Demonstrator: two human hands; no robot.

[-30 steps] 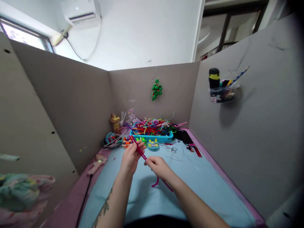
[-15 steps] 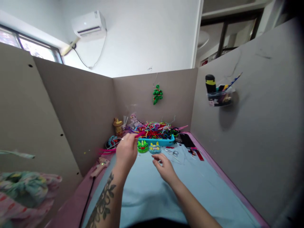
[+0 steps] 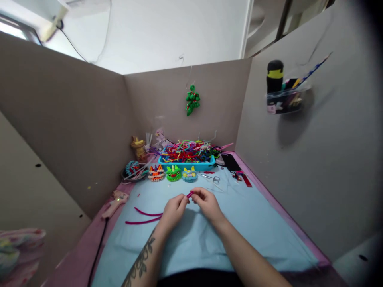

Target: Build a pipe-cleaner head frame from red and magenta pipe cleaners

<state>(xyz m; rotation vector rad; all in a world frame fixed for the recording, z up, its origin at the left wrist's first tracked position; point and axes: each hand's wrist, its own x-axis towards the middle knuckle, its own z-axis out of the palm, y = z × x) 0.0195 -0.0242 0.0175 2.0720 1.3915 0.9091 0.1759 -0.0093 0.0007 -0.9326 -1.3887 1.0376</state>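
Two magenta pipe cleaners (image 3: 145,221) pass through my left hand (image 3: 173,210), which is closed around them. Their long ends stick out to the left over the blue cloth. At the other end, a short bit shows between the hands, and my right hand (image 3: 207,204) pinches it with thumb and forefinger. Beyond the hands, three pipe-cleaner animal heads stand in a row: an orange one (image 3: 156,173), a green one (image 3: 174,174) and a light blue one (image 3: 189,175).
A blue tray (image 3: 187,166) heaped with coloured pipe cleaners stands at the back. Scissors (image 3: 213,178) lie right of the heads. A pink glue gun (image 3: 114,205) with a cord rests at left. Partition panels (image 3: 179,123) enclose the table, and a pen holder (image 3: 283,101) hangs at right.
My left hand has come down and nearer from beside the tray with the magenta pipe cleaners. My right hand, formerly open, now pinches their end. The view has tilted downward; the orange head shows.
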